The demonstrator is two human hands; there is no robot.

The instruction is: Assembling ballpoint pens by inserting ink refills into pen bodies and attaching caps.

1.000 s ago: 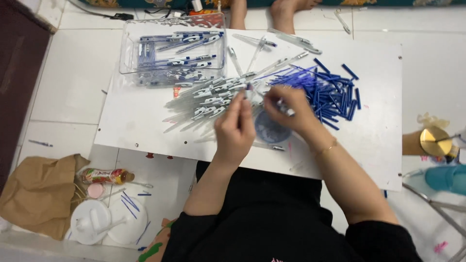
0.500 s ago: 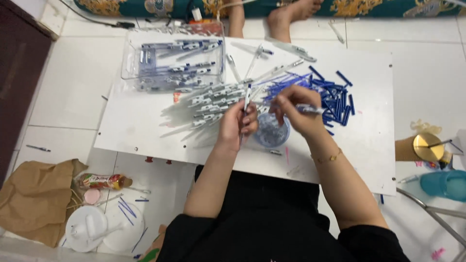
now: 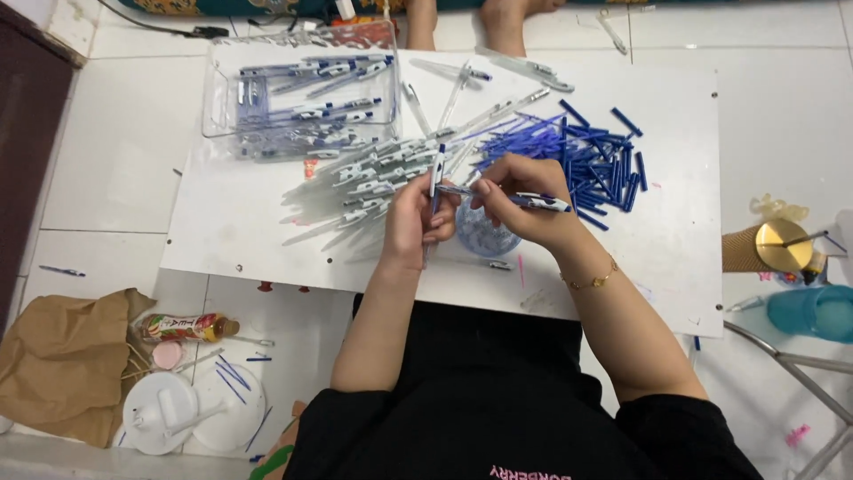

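Over the white rectangular board [image 3: 267,240] lying on the tiled floor, the head camera is showing both hands meeting near the middle, and compared with half a second back they're sitting a touch lower and closer together. The left hand [image 3: 418,222] is now gripping a clear plastic pen barrel with a blue tip [image 3: 436,178] upright, fingers curled narrowly around it. The right hand [image 3: 520,200] is pinching a white-and-blue clip-top pen piece [image 3: 540,203] lying sideways, pointing away to the right, so to me it looks like the two halves are getting lined up for joining rather than already clicked. Just below the hands a small round clear dish [image 3: 484,238] is sitting on the board. Behind them, the pile of clear pen barrels [image 3: 373,173] is spreading leftwards, with the heap of short blue plastic caps [image 3: 595,156] to the right. Farther back, a clear plastic tray of finished pens [image 3: 302,89] is waiting.
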